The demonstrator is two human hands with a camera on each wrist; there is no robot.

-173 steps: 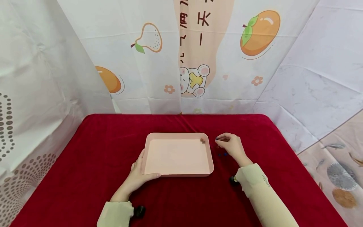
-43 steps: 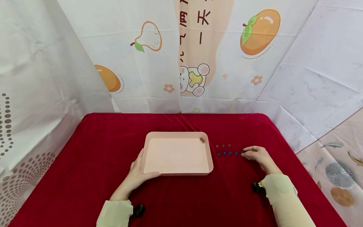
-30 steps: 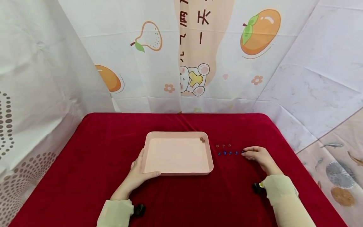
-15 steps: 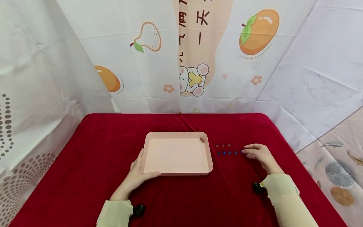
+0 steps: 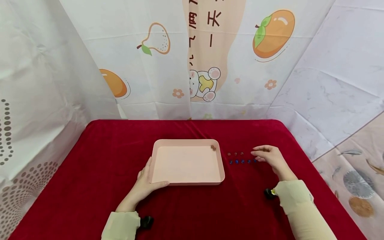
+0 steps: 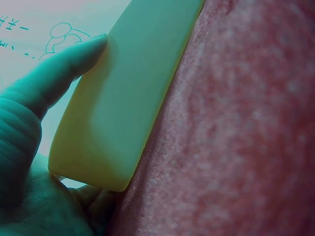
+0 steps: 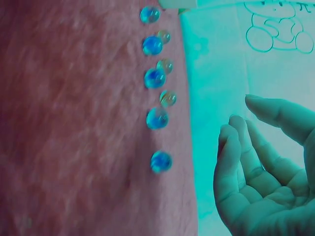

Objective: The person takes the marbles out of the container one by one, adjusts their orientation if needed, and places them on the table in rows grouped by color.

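Observation:
My left hand (image 5: 144, 181) grips the near left corner of a pale pink tray (image 5: 195, 183), thumb along the front wall and fingers at the left side. In the left wrist view the tray's wall (image 6: 128, 88) sits between thumb and fingers. To the right of the tray several blue glass marbles (image 5: 243, 161) lie in a row. Behind them is a shorter row of three clear marbles with orange-brown swirls (image 5: 235, 154). My right hand (image 5: 270, 158) hovers just above the right end of the rows, thumb and fingers apart, holding nothing in the right wrist view.
Two brownish marbles (image 5: 213, 148) rest in the tray's far right corner. A red velvet cloth (image 5: 192, 213) covers the table. Printed white curtains (image 5: 168, 76) stand behind the table's far edge and at both sides.
Earlier my right hand held a blue marble near the tray; later it set one at the row's right end. It has since let go and lifted back and left. My left hand stays put.

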